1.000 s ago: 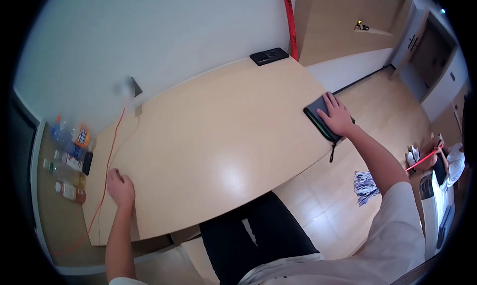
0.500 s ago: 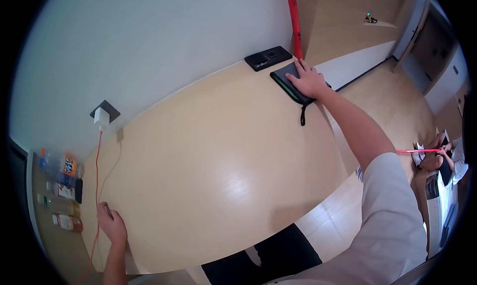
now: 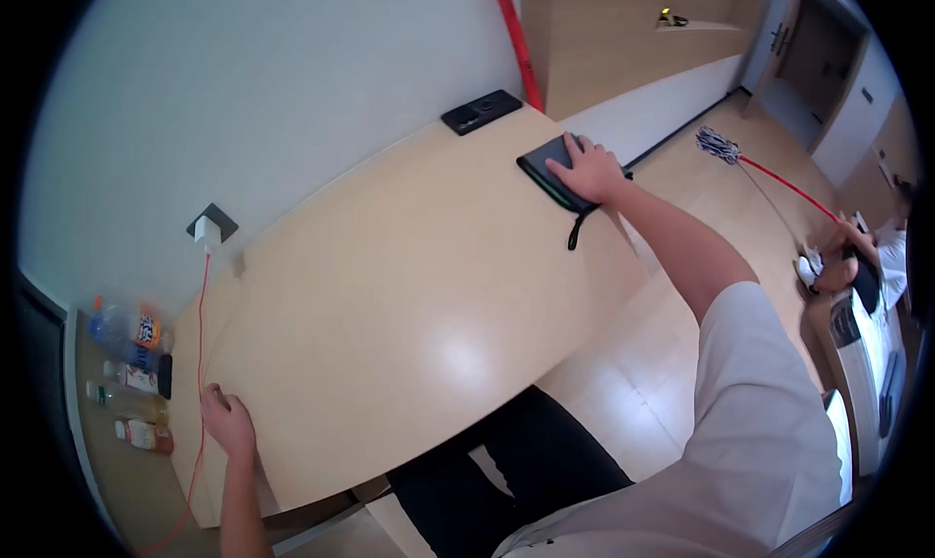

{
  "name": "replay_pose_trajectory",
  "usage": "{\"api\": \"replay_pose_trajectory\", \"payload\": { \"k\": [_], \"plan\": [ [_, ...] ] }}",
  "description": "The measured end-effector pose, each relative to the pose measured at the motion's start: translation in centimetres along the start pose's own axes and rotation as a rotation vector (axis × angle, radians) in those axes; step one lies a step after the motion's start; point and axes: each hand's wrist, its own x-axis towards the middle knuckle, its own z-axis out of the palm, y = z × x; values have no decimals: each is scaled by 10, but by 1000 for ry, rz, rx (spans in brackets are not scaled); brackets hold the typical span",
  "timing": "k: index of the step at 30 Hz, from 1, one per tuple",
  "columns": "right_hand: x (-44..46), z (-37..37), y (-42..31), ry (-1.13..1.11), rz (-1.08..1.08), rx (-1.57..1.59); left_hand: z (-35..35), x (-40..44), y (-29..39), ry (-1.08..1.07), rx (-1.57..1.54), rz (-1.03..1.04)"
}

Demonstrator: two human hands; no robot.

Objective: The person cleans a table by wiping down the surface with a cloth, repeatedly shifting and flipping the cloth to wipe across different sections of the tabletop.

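Head view: nearest along the table [image 3: 390, 315], the left hand [image 3: 228, 422] rests beside the red cord [image 3: 202, 329], fingers partly curled; I cannot tell whether it grips anything. Farther off, the right hand [image 3: 592, 173] lies palm down, fingers spread, on the black case [image 3: 537, 161] but not closed around it. Case position: directly beneath this hand, long axis slanting from upper left to lower right, well apart from the left hand. Beyond it: the phone [image 3: 482, 112], near the wall [image 3: 292, 91].
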Motion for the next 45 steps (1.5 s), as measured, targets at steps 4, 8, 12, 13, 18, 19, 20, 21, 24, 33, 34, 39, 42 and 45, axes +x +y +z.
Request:
{"api": "replay_pose_trajectory", "payload": {
  "k": [4,8,12,13,18,19,20,21,24,33,34,39,42,45],
  "plan": [
    [-69,-9,35,16,1,-28,7,2,-5,7,-43,-1],
    [-130,-13,67,25,20,-53,13,2,-13,11,-8,36],
    [-160,-14,79,14,33,-89,15,0,-14,-1,3,28],
    [-163,-31,74,-26,-99,86,23,3,-23,24,48,64],
    [-155,-22,63,-25,28,-54,24,10,-30,1,18,65],
    [-151,-22,58,-16,51,-112,22,9,-28,-10,12,45],
    [-142,-21,57,-11,51,-117,27,9,-30,-13,12,45],
    [-132,-19,54,-6,44,-118,29,8,-35,-12,17,42],
    [-95,-13,40,-4,29,-61,31,8,-46,-21,54,60],
    [56,5,-27,26,-18,1,-15,4,2,-123,125,129],
    [67,3,-34,20,-36,27,-17,4,8,-155,107,97],
    [94,11,-46,23,-54,82,-17,4,8,-166,33,19],
    [99,14,-45,56,-55,90,-14,4,10,-156,-22,-12],
    [86,17,-40,93,-35,114,-20,2,20,-161,-51,-34]
  ]
}}
